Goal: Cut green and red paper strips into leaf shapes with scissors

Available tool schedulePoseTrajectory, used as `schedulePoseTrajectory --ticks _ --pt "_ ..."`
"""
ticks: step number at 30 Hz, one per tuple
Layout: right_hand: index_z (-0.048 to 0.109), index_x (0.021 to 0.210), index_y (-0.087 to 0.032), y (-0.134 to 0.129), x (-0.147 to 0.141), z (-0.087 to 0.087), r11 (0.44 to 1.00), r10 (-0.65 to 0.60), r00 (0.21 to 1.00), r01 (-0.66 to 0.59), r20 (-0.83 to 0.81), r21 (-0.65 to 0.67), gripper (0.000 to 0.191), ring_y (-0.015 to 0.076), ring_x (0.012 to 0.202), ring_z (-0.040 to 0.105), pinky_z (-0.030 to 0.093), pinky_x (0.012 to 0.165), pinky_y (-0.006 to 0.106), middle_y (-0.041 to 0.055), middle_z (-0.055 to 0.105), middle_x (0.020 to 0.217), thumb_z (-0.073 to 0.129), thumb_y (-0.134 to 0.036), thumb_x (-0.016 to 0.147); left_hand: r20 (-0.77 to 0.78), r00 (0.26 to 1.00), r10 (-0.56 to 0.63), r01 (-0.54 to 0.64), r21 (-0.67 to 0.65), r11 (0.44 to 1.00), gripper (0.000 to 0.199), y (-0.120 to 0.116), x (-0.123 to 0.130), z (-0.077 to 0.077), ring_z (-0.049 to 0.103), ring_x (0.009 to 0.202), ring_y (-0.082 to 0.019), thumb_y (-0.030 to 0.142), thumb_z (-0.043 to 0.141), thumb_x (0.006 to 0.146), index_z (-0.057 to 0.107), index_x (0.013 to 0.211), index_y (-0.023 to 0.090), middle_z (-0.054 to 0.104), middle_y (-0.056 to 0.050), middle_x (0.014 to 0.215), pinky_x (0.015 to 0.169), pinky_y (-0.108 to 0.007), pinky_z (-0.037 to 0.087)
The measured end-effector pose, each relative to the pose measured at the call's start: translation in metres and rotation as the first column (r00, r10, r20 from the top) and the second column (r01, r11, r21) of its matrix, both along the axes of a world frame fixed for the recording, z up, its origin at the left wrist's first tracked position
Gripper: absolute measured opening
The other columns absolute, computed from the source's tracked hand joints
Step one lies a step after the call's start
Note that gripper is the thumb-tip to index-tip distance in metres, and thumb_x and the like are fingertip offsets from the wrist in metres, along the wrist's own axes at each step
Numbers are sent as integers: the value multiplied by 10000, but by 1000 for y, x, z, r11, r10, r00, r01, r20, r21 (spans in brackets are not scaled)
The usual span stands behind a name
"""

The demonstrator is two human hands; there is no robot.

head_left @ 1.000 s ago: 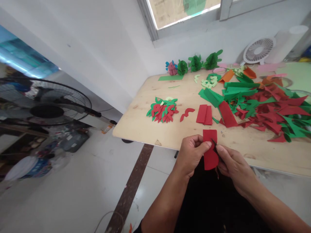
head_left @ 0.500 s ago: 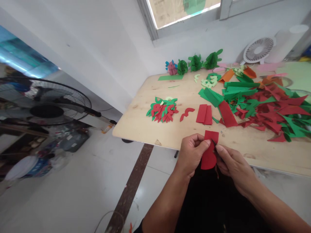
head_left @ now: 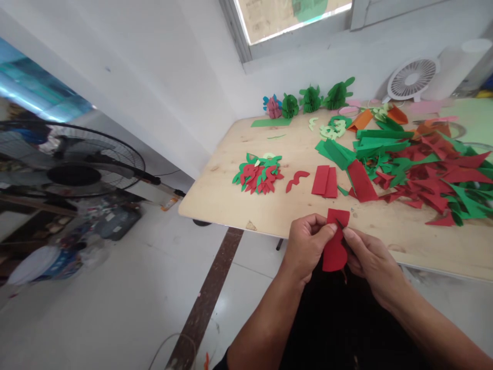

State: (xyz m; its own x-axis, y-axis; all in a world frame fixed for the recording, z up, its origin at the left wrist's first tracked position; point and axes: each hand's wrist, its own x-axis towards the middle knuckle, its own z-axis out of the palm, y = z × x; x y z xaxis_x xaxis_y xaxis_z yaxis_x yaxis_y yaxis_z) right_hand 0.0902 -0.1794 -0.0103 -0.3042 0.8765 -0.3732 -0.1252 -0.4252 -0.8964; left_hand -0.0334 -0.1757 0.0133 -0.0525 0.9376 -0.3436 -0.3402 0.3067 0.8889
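Just past the table's front edge, my left hand (head_left: 308, 241) pinches a strip of red paper (head_left: 334, 256) between thumb and fingers. The strip's lower right side has a curved cut edge. My right hand (head_left: 364, 252) is closed around scissors (head_left: 340, 225), whose dark blades lie against the paper's upper part; their handles are mostly hidden by my fingers. Beyond my hands lie folded red paper pieces (head_left: 324, 181) and a wavy red cutout (head_left: 297, 181). A pile of red and green cutouts (head_left: 258, 173) sits farther left.
Red and green scraps (head_left: 431, 174) heap up on the right of the wooden table (head_left: 215, 200). Paper figures (head_left: 311, 98) stand along the wall, with a small white fan (head_left: 412, 79) to their right. A large floor fan (head_left: 73, 172) stands at left.
The red paper and both hands have shifted slightly to the right. The blades have moved a little against the paper, which has tilted a bit.
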Motion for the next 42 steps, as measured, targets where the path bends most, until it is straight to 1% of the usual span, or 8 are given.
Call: schedulePoseTrajectory --ticks 3,8,11,17,25,28,32,42 --pt "392 645 -201 0 0 0 1000 5 1000 -6 25 11 453 52 425 165 129 382 184 -97 216 522 533 -607 790 6 1000 2 -2 -3 1000 167 0 0 -1 522 566 -86 270 696 660 603 646 132 620 -4 616 597 -230 414" --pt "399 640 -204 0 -1 0 1000 13 999 -14 47 14 454 57 418 175 142 377 189 -92 226 518 521 -616 787 19 999 42 -42 16 999 173 1 0 -1 482 535 -70 265 693 661 582 621 139 580 18 570 566 -212 387" --pt "410 652 -200 -1 -1 1 1000 7 999 -7 42 9 454 56 426 174 141 383 185 -92 229 525 528 -617 784 10 1000 29 -29 28 999 182 1 1 0 454 514 -58 258 685 671 567 604 137 556 27 548 543 -199 370" --pt "403 653 -200 0 0 2 1000 -17 999 17 28 3 439 59 441 177 142 393 186 -89 236 532 541 -591 796 3 1000 -13 13 32 999 160 1 0 0 481 536 -68 245 666 691 577 629 127 577 11 577 566 -208 394" --pt "423 674 -204 2 0 -1 1000 9 998 -8 58 -8 424 62 429 162 129 392 198 -91 221 527 524 -595 801 1 999 -35 35 26 999 178 1 -2 1 468 525 -67 255 670 686 564 614 131 553 20 557 558 -209 382" --pt "432 672 -199 2 1 -1 1000 24 998 -25 63 16 425 64 433 165 126 392 199 -91 229 518 509 -592 813 -8 999 -32 32 18 999 177 1 -2 1 465 526 -67 258 674 681 566 618 133 555 19 561 556 -208 374" --pt "436 668 -194 2 1 -1 998 40 997 -43 70 34 428 61 431 162 119 388 198 -92 236 512 502 -589 819 -5 1000 -8 8 14 1000 153 1 -1 0 488 535 -79 254 664 685 578 639 137 573 11 570 573 -225 397" --pt "408 646 -197 2 1 -4 1000 10 1000 -10 28 25 415 54 424 175 120 384 201 -95 245 494 499 -552 841 -41 998 -47 48 22 999 160 2 0 1 477 534 -75 256 660 677 567 616 142 558 17 565 560 -221 374"
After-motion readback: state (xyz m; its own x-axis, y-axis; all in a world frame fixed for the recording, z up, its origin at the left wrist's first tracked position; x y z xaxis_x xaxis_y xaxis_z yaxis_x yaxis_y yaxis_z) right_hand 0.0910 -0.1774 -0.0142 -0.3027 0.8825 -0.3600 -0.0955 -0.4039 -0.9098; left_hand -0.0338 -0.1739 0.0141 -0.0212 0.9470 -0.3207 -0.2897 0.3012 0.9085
